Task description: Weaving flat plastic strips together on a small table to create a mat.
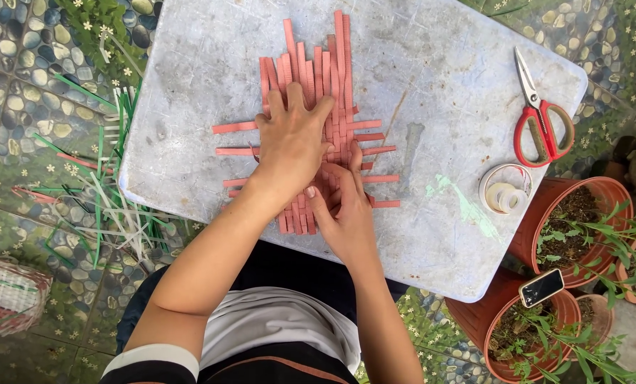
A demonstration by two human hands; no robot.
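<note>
A woven mat of pink strips (pixel 341 92) lies on a pale grey board (pixel 439 107). My left hand (pixel 293 139) lies flat on the mat, fingers spread, pressing it down. My right hand (pixel 345 210) is just below and to the right of it, its fingers curled at the mat's near edge and pinching among the pink strips. Loose strip ends stick out to the left, right and far side of the weave.
Red-handled scissors (pixel 538 117) and a roll of clear tape (pixel 505 189) lie on the board's right side. Terracotta pots with plants (pixel 581 220) stand to the right, a phone (pixel 541 287) on one. Green and white strips (pixel 112 192) litter the pebble-patterned floor at left, near a small woven basket (pixel 8 295).
</note>
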